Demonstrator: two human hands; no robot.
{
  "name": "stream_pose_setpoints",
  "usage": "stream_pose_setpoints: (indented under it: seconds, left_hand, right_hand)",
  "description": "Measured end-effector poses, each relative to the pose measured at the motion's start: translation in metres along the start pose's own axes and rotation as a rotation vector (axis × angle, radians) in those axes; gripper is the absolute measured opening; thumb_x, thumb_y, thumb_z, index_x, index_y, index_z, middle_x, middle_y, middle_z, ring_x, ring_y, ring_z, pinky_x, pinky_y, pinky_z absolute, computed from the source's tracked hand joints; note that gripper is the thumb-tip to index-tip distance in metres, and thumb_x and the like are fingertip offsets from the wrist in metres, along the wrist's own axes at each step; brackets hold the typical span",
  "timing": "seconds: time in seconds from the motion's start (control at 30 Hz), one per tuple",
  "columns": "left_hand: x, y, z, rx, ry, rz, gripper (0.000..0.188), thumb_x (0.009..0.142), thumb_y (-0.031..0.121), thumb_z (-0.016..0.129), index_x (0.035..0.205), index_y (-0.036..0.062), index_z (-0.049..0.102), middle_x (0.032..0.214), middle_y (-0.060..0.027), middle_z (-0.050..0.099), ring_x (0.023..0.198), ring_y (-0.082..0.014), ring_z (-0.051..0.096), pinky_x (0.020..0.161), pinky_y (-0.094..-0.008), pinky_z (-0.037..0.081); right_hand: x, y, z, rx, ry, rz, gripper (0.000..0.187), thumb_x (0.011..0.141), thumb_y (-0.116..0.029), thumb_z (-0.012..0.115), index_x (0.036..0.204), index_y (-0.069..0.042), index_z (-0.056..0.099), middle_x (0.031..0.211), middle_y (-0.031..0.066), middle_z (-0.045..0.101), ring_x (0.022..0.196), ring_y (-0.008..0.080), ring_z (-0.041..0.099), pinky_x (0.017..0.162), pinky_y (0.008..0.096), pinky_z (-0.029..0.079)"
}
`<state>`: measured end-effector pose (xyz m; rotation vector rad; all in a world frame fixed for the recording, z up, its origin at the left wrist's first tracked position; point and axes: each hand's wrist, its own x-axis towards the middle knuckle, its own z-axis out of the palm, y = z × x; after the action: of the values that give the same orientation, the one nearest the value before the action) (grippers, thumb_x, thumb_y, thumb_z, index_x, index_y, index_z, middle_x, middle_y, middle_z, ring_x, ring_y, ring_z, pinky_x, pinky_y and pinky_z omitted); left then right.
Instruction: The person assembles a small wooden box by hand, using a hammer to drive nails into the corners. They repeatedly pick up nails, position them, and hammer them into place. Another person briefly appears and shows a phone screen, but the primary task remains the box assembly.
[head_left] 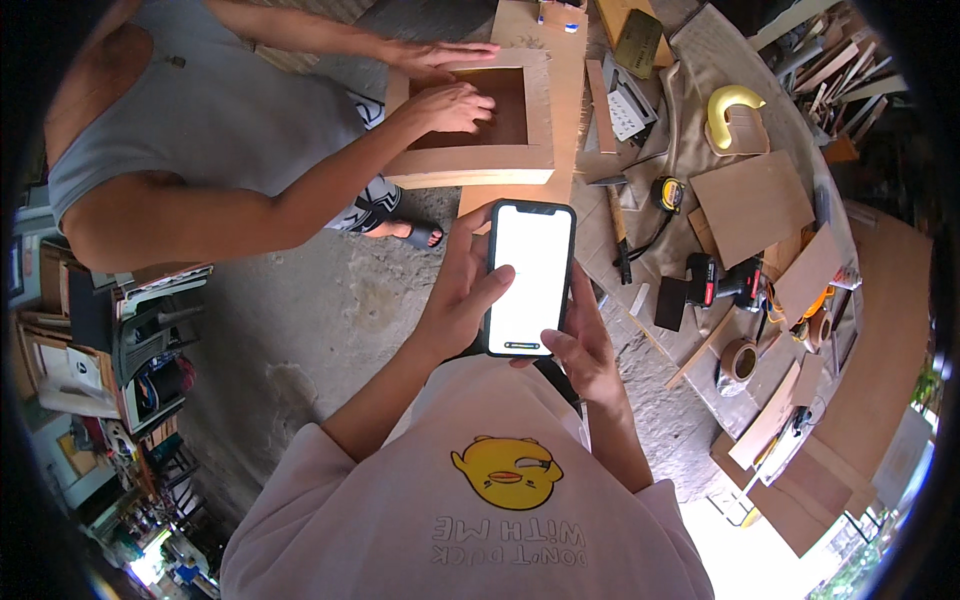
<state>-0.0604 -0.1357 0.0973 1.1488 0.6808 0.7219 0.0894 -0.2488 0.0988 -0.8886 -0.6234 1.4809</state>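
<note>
A smartphone (528, 300) in a dark case is held upright between my two hands, its screen glowing almost white. My left hand (462, 295) wraps round its left side, the thumb lying over the screen's left edge. Lower down on the right side, my right hand (586, 348) grips the phone, its thumb at the bottom corner of the screen. Beyond the phone, a co-worker in a grey sleeveless top (230, 110) rests one hand on the frame of a shallow wooden box (470, 165) and reaches into its recess with the other.
To the right, a cloth-covered table bears a hammer (619, 232), a tape measure (667, 194), a cordless drill (740, 284), a tape roll (739, 360), cardboard pieces (752, 205) and a yellow curved object (722, 112). Crowded shelves (110, 350) line the left. Concrete floor (320, 310) lies between.
</note>
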Motion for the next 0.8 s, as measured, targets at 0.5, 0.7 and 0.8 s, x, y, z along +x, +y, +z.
stream_pose_setpoints:
  seconds: [0.5,0.7,0.8]
  left_hand:
    - [0.002,-0.039,0.019,-0.680,0.019,-0.522,0.075,0.105,0.066,0.029,0.155,0.0100,0.034,0.140,-0.0143,0.055,0.129,-0.0278,0.057,0.106,-0.0468,0.051]
    - [0.012,-0.038,-0.014,-1.064,-0.194,-0.343,0.083,0.102,0.070,0.029,0.155,0.0065,0.035,0.144,-0.0263,0.051,0.127,-0.0434,0.058,0.106,-0.0575,0.049]
    - [0.027,-0.005,-0.031,-1.020,-0.248,-0.187,0.094,0.096,0.079,0.027,0.154,0.0064,0.039,0.139,-0.0266,0.057,0.122,-0.0407,0.061,0.101,-0.0554,0.051]
  right_hand:
    - [0.001,-0.007,-0.030,-0.885,0.247,-0.044,0.058,0.108,-0.029,0.050,0.154,0.003,0.035,0.110,0.0234,0.062,0.091,0.0248,0.069,0.074,0.0380,0.055]
    - [0.005,-0.017,-0.060,-0.854,0.511,-0.049,0.040,0.109,-0.030,0.053,0.132,0.000,0.065,0.066,0.0053,0.059,0.063,0.0076,0.057,0.058,0.0275,0.046]
    - [0.012,-0.013,-0.081,-0.824,0.532,-0.038,0.037,0.108,-0.028,0.055,0.129,0.000,0.066,0.065,0.0028,0.058,0.062,0.0075,0.054,0.057,0.0269,0.044]
